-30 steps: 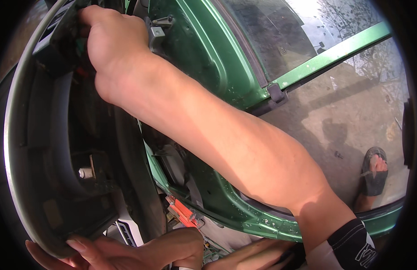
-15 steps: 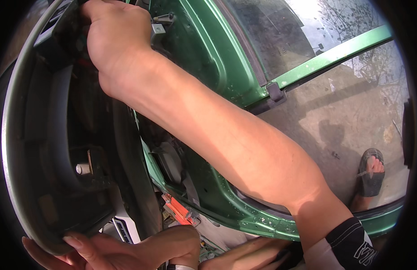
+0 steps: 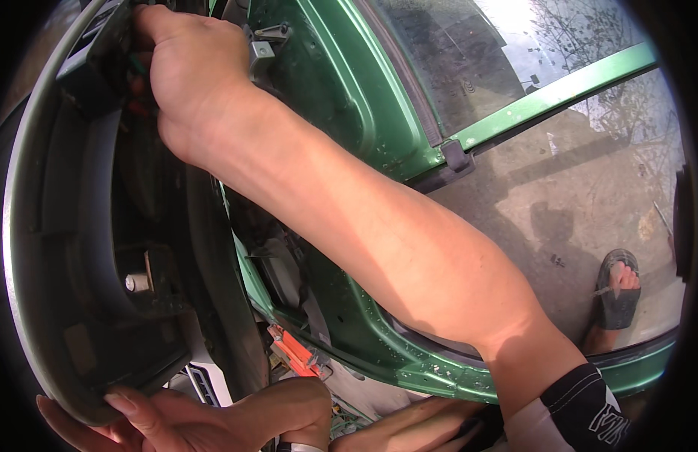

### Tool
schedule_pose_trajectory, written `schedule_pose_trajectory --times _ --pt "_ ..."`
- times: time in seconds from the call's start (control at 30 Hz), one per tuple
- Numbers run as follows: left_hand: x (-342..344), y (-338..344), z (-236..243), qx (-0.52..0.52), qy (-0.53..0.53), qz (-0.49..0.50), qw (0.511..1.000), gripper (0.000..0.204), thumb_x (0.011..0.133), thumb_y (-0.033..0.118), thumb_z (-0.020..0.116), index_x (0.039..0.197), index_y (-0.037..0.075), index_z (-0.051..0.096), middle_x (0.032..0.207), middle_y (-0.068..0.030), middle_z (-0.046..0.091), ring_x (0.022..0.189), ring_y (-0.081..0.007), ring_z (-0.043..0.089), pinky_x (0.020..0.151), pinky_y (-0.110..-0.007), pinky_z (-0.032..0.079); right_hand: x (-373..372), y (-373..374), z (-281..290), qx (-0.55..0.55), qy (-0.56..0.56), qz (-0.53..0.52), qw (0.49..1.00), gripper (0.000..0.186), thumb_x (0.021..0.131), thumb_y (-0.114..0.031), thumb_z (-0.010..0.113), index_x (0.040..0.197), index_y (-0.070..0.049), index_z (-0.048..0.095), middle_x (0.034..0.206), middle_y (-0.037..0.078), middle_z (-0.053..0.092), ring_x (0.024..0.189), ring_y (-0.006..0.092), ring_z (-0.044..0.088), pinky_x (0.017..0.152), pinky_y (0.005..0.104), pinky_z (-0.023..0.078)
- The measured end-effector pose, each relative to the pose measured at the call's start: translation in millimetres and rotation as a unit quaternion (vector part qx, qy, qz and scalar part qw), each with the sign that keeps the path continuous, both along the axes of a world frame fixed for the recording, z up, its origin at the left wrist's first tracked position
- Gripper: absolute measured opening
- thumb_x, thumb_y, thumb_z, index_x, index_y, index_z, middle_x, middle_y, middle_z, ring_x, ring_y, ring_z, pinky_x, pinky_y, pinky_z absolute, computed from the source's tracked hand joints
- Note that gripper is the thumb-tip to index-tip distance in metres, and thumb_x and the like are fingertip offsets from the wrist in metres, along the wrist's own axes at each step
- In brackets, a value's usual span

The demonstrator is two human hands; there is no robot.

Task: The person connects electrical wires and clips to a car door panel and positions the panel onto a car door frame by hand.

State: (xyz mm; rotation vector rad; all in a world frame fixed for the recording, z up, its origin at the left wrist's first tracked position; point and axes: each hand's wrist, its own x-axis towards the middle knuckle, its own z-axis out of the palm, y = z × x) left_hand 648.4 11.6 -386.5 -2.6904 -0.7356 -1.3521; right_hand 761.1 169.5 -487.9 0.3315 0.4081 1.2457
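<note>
A dark curved trim panel (image 3: 74, 248) with a pale rim stands along the left of the view. My left hand (image 3: 149, 418) is closed round its lower edge, thumb on the inner side. My right hand (image 3: 194, 64) is curled at the panel's upper end beside a black slotted housing (image 3: 89, 53); its fingertips and what they grip are hidden. My right forearm crosses diagonally in front of a green car door (image 3: 390, 143), partly hiding its metal inner face. A metal bracket (image 3: 262, 50) on the door shows just right of that hand.
The door's window glass (image 3: 552, 173) spans the right, with a sandalled foot (image 3: 620, 290) seen through it on concrete. A black clip (image 3: 456, 157) sits at the frame's divider. An orange object (image 3: 296, 350) and some clutter lie below the door. My bare leg shows at the bottom.
Both hands stay in the same places on the panel. The panel, the door and my forearm have shifted only slightly in the view.
</note>
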Motion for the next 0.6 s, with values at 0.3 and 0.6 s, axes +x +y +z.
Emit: schedule_pose_trajectory --times 0.3,0.6 --pt "-13.4 2.0 10.5 -0.008 0.066 -0.024 0.998 0.064 0.086 -0.009 0.072 0.145 0.009 0.054 0.125 -0.0166 0.07 0.117 -0.0271 0.066 0.106 -0.036 0.055 -1.2 6.1 0.3 0.007 0.024 0.032 0.999 0.015 0.091 -0.019 0.064 0.085 -0.006 0.064 0.079 0.005 0.058 0.072 0.0186 0.051 0.064 0.0359 0.04" --pt "-18.9 -2.8 15.2 0.039 0.08 0.004 0.996 0.065 0.085 -0.009 0.073 0.145 0.007 0.054 0.127 -0.018 0.068 0.117 -0.0277 0.066 0.106 -0.035 0.055 -2.6 3.0 3.0 -0.006 0.037 0.029 0.999 0.015 0.09 -0.02 0.064 0.083 -0.007 0.063 0.077 0.004 0.056 0.068 0.0184 0.049 0.063 0.0357 0.04"
